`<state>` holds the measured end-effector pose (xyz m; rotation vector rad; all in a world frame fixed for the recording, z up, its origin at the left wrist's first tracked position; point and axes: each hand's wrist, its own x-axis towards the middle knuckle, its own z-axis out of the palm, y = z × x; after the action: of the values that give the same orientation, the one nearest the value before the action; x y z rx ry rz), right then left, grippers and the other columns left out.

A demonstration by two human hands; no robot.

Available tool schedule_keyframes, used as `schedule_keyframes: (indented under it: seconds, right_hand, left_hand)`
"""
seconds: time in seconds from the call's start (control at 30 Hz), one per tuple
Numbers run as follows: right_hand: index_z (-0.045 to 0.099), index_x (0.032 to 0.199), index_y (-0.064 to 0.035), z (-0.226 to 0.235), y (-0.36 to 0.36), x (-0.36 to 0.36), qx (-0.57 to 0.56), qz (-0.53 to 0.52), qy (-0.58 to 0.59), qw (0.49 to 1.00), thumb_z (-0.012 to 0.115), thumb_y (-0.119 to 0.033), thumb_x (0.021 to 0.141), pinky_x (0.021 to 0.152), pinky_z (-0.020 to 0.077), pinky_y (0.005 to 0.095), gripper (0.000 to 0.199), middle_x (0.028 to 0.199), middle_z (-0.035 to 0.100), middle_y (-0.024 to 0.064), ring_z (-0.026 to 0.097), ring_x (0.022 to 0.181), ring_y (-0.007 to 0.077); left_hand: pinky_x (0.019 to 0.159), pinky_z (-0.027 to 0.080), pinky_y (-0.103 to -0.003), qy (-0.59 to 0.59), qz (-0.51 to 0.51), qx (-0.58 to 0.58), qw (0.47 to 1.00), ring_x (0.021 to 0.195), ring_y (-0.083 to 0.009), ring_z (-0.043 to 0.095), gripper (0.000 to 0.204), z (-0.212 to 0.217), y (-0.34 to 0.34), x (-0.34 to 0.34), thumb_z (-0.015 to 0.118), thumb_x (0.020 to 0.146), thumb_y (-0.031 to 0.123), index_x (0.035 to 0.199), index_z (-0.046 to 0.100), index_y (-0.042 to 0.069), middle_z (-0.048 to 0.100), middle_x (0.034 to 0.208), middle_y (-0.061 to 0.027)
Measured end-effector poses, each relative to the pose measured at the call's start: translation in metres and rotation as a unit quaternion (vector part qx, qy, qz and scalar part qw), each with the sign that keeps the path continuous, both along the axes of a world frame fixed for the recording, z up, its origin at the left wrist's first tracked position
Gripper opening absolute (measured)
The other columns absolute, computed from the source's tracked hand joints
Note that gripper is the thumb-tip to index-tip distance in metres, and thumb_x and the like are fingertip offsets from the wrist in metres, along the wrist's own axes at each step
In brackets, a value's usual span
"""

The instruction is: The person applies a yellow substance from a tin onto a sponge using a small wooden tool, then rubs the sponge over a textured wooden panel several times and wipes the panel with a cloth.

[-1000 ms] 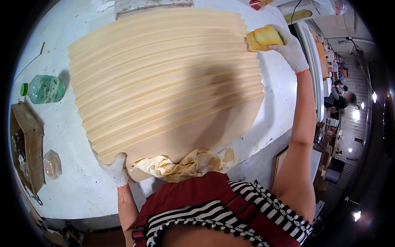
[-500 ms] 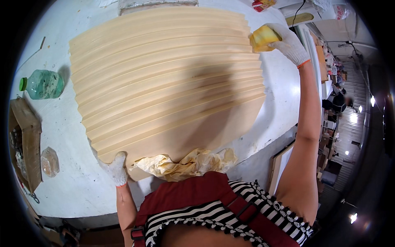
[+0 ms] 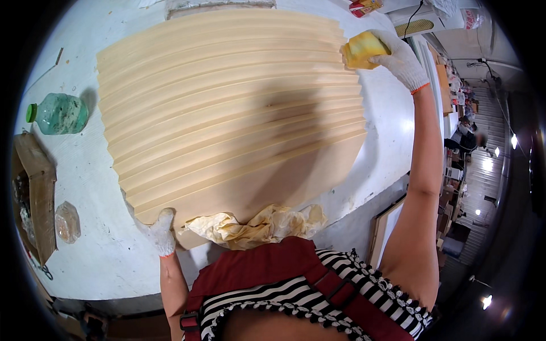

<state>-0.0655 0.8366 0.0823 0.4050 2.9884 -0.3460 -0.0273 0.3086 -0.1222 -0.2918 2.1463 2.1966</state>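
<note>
A broad stack of thin cream sheets [image 3: 227,125] lies fanned out across the white table, each overlapping the one beside it in narrow steps. At its near left corner, my gloved left hand [image 3: 161,232] grips the edge, thumb on top and the other fingers partly hidden. My right hand [image 3: 398,59], also in a white knitted glove with an orange cuff, is closed round a yellow sponge [image 3: 365,50]. That sponge is at the far right edge of the sheets. Crumpled yellowish cloth or paper [image 3: 256,226] lies along the near edge, against my dark red apron.
On the left stand a green-capped bottle [image 3: 60,113] lying on its side, an open cardboard box [image 3: 40,199] and a small clear plastic bag [image 3: 67,222]. A red and yellow packet [image 3: 364,7] sits at the far right. Another person [image 3: 467,138] is in the background right.
My right hand and the sponge have shifted slightly farther away and left along the sheets' right edge. My left hand stays at the near left corner.
</note>
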Motion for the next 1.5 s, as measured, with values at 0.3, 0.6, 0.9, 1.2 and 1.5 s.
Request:
schedule_keyframes:
  seconds: [0.3,0.6,0.9,1.2,1.5]
  right_hand:
    - [0.053,0.127,-0.003,-0.008,0.004,0.009,0.108,0.033,0.066,0.991,0.068,-0.005,0.076,0.097,0.0445,0.0335,0.053,0.121,0.061,0.0145,0.058,0.111,0.0276]
    - [0.054,0.125,-0.0035,-0.024,0.004,0.007,0.17,0.099,0.135,0.971,0.066,-0.004,0.077,0.096,0.0456,0.0336,0.05,0.119,0.06,0.0149,0.058,0.11,0.0298]
    - [0.056,0.122,-0.004,-0.026,-0.004,0.008,0.18,0.104,0.156,0.966,0.065,-0.004,0.078,0.096,0.0457,0.0332,0.045,0.119,0.059,0.0135,0.057,0.111,0.0291]
    - [0.057,0.12,-0.003,-0.03,-0.002,0.008,0.169,0.097,0.18,0.964,0.065,-0.002,0.076,0.097,0.0446,0.0352,0.045,0.116,0.061,0.0145,0.056,0.113,0.031]
    - [0.058,0.12,-0.0036,-0.032,-0.005,0.008,0.186,0.12,0.199,0.955,0.065,-0.001,0.077,0.095,0.0457,0.0354,0.044,0.115,0.061,0.0137,0.057,0.11,0.0312]
  left_hand:
    - [0.092,0.046,-0.032,0.009,0.009,0.002,1.0,0.103,-0.0217,0.055,0.076,0.003,0.006,0.001,0.06,0.069,-0.003,0.141,0.035,-0.003,0.055,0.118,-0.0139]
    - [0.091,0.047,-0.032,0.006,-0.008,0.011,1.0,0.103,-0.0212,0.056,0.074,-0.004,-0.002,0.002,0.061,0.07,-0.004,0.139,0.036,-0.003,0.055,0.118,-0.0139]
    - [0.094,0.044,-0.033,-0.005,-0.005,0.002,1.0,0.105,-0.0217,0.054,0.075,0.006,0.002,0.002,0.06,0.07,-0.002,0.141,0.034,-0.003,0.053,0.121,-0.014]
    - [0.091,0.045,-0.031,-0.001,-0.014,-0.02,1.0,0.101,-0.0202,0.055,0.072,0.004,0.001,0.0,0.06,0.07,-0.001,0.138,0.037,-0.003,0.055,0.117,-0.0127]
    - [0.089,0.046,-0.03,0.017,-0.01,0.0,1.0,0.099,-0.0193,0.056,0.071,0.003,0.003,-0.002,0.06,0.07,-0.001,0.138,0.038,-0.002,0.056,0.115,-0.0118]
